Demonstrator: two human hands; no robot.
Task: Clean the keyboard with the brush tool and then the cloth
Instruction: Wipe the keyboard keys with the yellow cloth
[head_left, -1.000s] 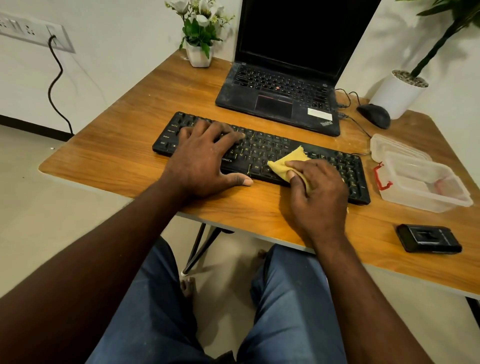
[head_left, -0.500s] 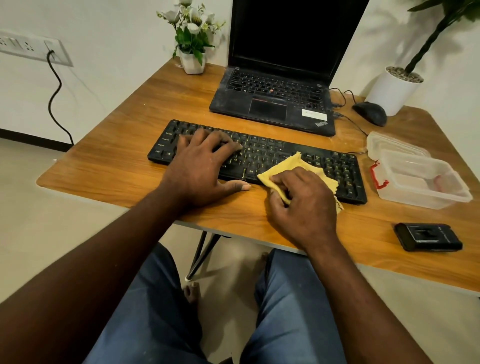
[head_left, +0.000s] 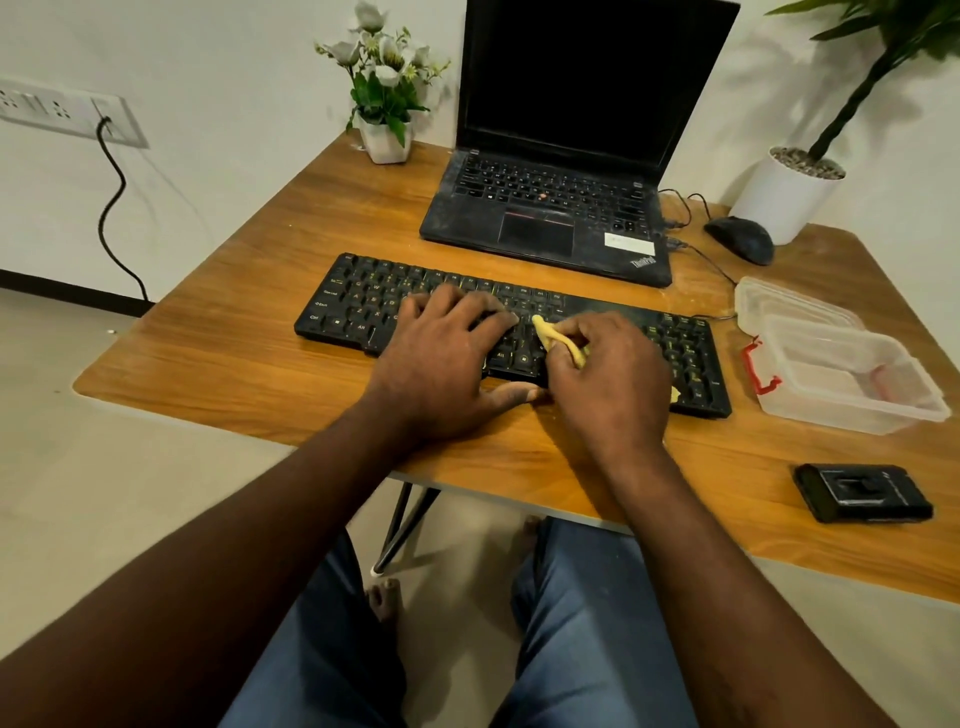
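A black keyboard lies across the middle of the wooden desk. My left hand rests flat on its middle keys, fingers spread, thumb along the front edge. My right hand grips a yellow cloth and presses it on the keys right of the middle, close beside my left hand. Most of the cloth is hidden under my fingers; a small yellow corner shows by the keyboard's right end. A black rectangular tool case sits near the desk's front right edge.
An open black laptop stands behind the keyboard. A mouse and a white plant pot are at the back right, a flower pot at the back left. A clear plastic box with its lid lies right of the keyboard.
My right hand has bunched the cloth and slid it left and farther onto the keys, up beside my left hand. My left hand has stayed on the keyboard.
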